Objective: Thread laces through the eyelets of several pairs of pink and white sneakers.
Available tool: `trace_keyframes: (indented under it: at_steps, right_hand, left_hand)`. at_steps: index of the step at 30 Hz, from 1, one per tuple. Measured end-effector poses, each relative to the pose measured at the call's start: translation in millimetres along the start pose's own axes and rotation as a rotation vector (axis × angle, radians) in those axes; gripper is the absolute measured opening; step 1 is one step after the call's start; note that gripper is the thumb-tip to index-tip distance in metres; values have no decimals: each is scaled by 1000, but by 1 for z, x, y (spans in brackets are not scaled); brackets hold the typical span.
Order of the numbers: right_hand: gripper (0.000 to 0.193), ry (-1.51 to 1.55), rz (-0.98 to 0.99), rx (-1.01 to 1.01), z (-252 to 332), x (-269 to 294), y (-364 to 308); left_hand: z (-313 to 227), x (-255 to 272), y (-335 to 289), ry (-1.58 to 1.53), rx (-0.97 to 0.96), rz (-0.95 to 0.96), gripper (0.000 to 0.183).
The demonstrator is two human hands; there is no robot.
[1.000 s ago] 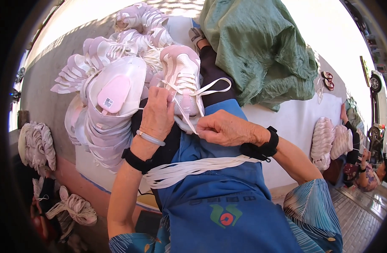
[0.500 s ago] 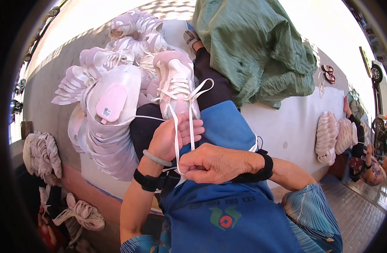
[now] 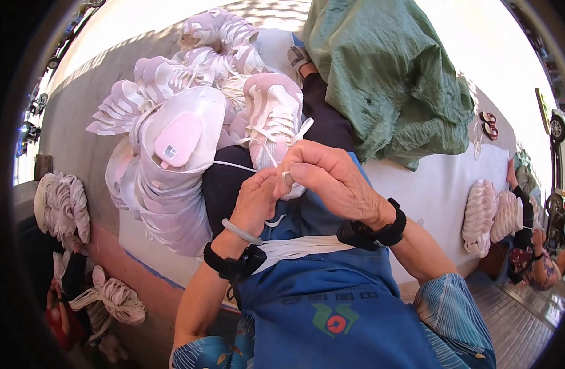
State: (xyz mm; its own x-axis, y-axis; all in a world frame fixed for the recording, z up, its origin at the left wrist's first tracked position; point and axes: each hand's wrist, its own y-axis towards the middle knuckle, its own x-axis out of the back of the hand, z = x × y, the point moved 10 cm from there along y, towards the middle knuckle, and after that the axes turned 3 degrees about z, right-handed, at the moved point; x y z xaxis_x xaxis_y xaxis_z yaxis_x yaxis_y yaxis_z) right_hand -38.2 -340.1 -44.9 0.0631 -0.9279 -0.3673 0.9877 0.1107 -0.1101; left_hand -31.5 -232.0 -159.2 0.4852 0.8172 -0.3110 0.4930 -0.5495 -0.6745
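Note:
A pink and white shoe upper [image 3: 274, 111] rests toe-away on my lap, its white shoelace [image 3: 234, 165] threaded through the eyelets. My right hand [image 3: 334, 181] is closed by the shoe's near end, pinching a bit of the lace between thumb and forefinger. Against it, my left hand [image 3: 256, 198] is closed too, its fingertips meeting the right fingers around the lace. Exactly how the lace runs between the fingers is hidden. A bundle of white laces [image 3: 301, 248] lies across the blue apron [image 3: 331, 289] on my lap.
To the left, nested shoe uppers [image 3: 171, 203] form a tall stack, with more uppers [image 3: 165, 80] behind. A green cloth sack [image 3: 387, 86] covers the far right. Shoe bundles [image 3: 480, 215] lie on the white sheet [image 3: 417, 184]. Another person [image 3: 544, 267] sits far right.
My right hand has risen from near my lap to the shoe's near end. My left hand, earlier spread palm up, has closed. The two long lace strands are now gathered at my fingers.

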Motion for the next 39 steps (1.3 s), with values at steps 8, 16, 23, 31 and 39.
trace_keyframes:
  at_steps: [8,16,23,31,39]
  right_hand:
    - [26,172,99,-565,-75,42,-59]
    - [27,207,-244,-440,-62,103,-81]
    - [34,-296,-210,-488,-42,115,-74]
    - [31,-984,-80,-235,-28,94,-54]
    - [29,-1034,-129,-273,-26,118,-71]
  left_hand:
    - [-5,32,-4,26,23,53,20]
    - [-30,55,-20,-3,-4,98,18]
    - [-59,102,-34,-334,-340,93,25]
    - [-118,92,-44,-480,-617,326,30]
    - [-134,96,-54,-428,-624,290,28]
